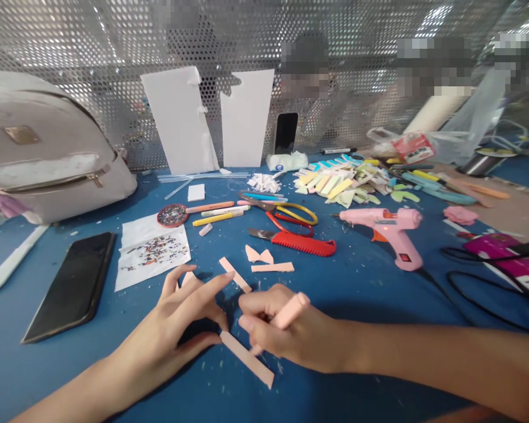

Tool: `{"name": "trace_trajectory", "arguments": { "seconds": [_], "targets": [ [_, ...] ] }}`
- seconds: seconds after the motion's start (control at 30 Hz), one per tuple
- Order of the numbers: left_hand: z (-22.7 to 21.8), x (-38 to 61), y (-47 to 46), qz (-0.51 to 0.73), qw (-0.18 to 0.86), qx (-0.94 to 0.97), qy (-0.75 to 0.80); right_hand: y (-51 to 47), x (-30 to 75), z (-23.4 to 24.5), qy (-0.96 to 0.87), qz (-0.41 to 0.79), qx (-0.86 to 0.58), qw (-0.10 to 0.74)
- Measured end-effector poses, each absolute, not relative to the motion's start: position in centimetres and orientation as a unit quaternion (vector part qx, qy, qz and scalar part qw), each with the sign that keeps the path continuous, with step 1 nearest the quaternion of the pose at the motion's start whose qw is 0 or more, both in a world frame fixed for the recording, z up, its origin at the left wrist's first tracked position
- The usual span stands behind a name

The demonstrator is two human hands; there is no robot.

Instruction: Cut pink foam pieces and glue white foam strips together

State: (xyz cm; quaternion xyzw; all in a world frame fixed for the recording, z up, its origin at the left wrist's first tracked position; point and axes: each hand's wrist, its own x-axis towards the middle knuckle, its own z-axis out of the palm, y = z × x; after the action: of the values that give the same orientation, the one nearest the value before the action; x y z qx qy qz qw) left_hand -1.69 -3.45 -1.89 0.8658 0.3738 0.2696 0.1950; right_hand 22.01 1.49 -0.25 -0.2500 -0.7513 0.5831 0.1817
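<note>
My left hand (187, 317) pins the upper end of a peach strip (249, 359) against the blue table between thumb and a finger; its index finger stretches out above. A peach-coloured marker (291, 311) is gripped in my right hand (286, 335), its lower end down beside the strip and its tip hard to make out. Beyond the fingers lie another peach strip (235, 274), a third strip (272, 267) and some cut peach scraps (259, 255). One more pale peach piece (188, 279) is partly hidden behind my left hand.
A red-handled cutter (303, 242), scissors (297, 213) and several markers (218, 218) lie ahead. On the right are a pink glue gun (381, 223) with its cord and a purple power strip (509, 258). Leftward are a phone (70, 285) and a backpack (48, 147).
</note>
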Motion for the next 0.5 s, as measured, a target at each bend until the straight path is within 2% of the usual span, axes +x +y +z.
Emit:
{"name": "trace_trajectory", "arguments": {
  "seconds": [0.5],
  "targets": [
    [-1.66, -1.67, -3.39, 0.264, 0.202, 0.866, 0.373, 1.55, 21.9, -0.34, -0.717, 0.625, -0.26, 0.167]
  ]
}}
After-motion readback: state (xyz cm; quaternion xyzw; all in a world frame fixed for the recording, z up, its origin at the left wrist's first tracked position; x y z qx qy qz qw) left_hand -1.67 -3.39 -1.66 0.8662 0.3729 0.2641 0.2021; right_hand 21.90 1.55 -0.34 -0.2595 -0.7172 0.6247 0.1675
